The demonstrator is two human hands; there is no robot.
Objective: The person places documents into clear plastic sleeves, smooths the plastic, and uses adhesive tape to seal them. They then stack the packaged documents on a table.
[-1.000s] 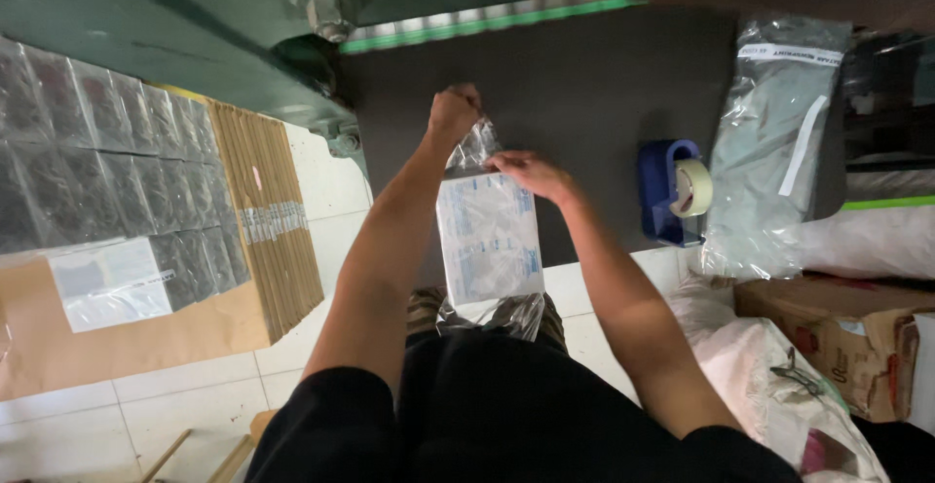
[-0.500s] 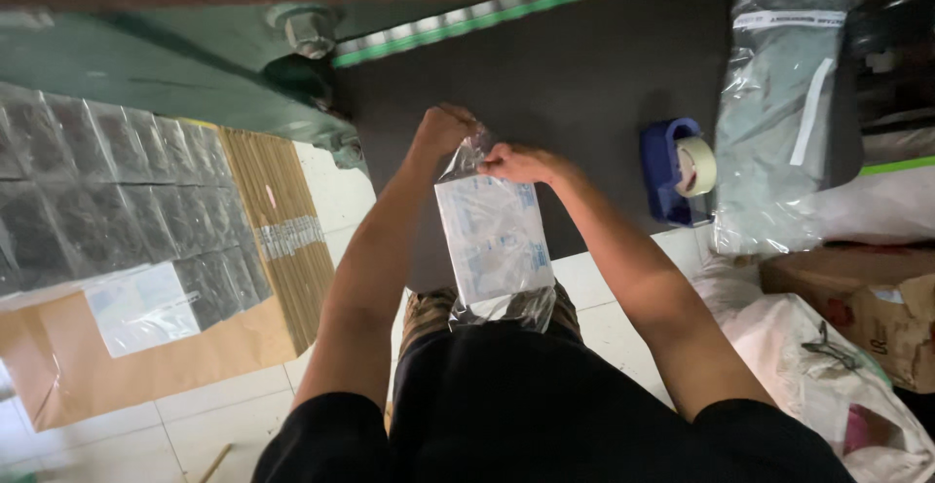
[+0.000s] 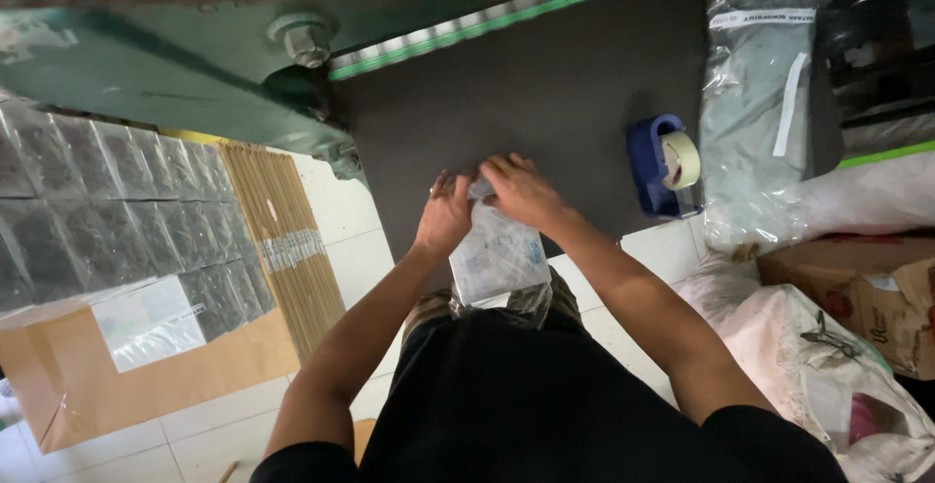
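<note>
Bag [image 3: 499, 259] top pinched by both hands, table [image 3: 545, 84] beyond.

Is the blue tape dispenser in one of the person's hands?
No, the blue tape dispenser stands alone on the dark table, while both hands grip the clear plastic bag.

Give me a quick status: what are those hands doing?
Left hand and right hand both pinching top of clear plastic packet. Packet at dark table edge. Blue tape dispenser off right, clear.
</note>
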